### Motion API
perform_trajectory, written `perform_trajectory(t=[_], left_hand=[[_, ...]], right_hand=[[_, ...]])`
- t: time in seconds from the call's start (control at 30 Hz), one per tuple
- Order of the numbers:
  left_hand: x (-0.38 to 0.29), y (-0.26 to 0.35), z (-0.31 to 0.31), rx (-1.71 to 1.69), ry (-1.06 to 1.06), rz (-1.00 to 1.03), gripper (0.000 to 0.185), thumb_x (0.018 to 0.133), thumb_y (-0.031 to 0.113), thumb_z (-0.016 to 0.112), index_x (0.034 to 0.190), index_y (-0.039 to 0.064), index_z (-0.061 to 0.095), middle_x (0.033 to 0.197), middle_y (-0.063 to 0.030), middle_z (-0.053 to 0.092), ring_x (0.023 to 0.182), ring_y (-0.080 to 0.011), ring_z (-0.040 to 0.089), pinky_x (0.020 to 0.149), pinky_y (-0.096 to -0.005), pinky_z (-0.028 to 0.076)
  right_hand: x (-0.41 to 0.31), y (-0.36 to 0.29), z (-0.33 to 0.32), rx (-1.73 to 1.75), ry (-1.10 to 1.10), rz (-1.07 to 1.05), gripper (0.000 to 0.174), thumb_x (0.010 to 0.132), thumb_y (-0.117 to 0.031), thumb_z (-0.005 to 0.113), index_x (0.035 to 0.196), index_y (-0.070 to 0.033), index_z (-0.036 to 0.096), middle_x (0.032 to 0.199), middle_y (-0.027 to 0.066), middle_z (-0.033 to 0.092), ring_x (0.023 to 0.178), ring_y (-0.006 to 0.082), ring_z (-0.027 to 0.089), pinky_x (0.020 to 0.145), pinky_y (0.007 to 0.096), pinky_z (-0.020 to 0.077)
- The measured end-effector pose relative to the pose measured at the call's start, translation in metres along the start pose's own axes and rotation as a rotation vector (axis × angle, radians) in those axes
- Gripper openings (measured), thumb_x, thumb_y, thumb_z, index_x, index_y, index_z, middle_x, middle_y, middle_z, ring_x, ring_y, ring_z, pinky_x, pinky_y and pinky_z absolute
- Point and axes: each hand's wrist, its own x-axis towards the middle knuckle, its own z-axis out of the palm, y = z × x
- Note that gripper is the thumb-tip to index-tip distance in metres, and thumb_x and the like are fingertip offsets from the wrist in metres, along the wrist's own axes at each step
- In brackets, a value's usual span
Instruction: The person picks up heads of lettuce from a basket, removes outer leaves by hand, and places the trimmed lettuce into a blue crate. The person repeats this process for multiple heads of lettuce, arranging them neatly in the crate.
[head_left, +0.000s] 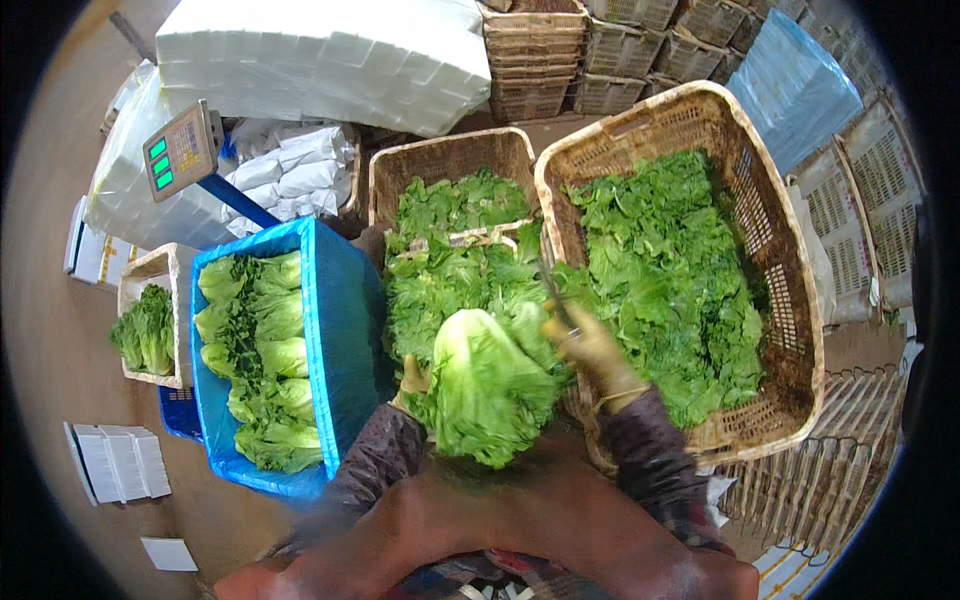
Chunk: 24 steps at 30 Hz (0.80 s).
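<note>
My left hand (414, 382), in a yellowish glove, holds a head of leafy lettuce (487, 382) in front of my body; most of its fingers are hidden by the leaves. My right hand (589, 349), gloved too and somewhat blurred, grips a knife (553, 281) whose dark blade points away from me. Under and beyond the held head, loose green leaves (442, 285) fill the middle crates. To the left, a box lined with blue plastic (309, 300) holds rows of lettuce heads (281, 356).
A large brown-stained plastic basket (806, 330) of leaves stands at right. A scale display (180, 154) rises behind the blue-lined box. A small white crate (180, 300) with greens is at far left. Wrapped white boxes (322, 67) and stacked crates (536, 67) stand behind.
</note>
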Motion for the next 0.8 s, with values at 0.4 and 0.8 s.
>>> perform_trajectory(t=[0.4, 0.8], left_hand=[[0.055, 0.035, -0.024, 0.274, 0.065, 0.062, 0.089, 0.098, 0.065, 0.06, 0.164, 0.011, 0.034, 0.167, -0.0166, 0.036, 0.15, -0.0362, 0.042, 0.122, -0.0563, 0.036], [-0.017, -0.002, 0.006, 0.177, 0.027, 0.341, 0.099, 0.095, 0.056, 0.071, 0.17, 0.02, 0.018, 0.17, -0.0139, 0.031, 0.152, -0.033, 0.039, 0.124, -0.0516, 0.036]], right_hand=[[0.066, -0.039, -0.048, -0.313, -0.198, -0.178, 0.079, 0.09, -0.044, 0.082, 0.151, -0.004, 0.052, 0.143, 0.0145, 0.062, 0.127, 0.0231, 0.061, 0.102, 0.0374, 0.0539], [0.032, 0.028, 0.107, 0.386, -0.323, -0.028, 0.062, 0.104, -0.031, 0.067, 0.155, -0.004, 0.045, 0.143, 0.0079, 0.061, 0.121, 0.0194, 0.063, 0.095, 0.0334, 0.0579]])
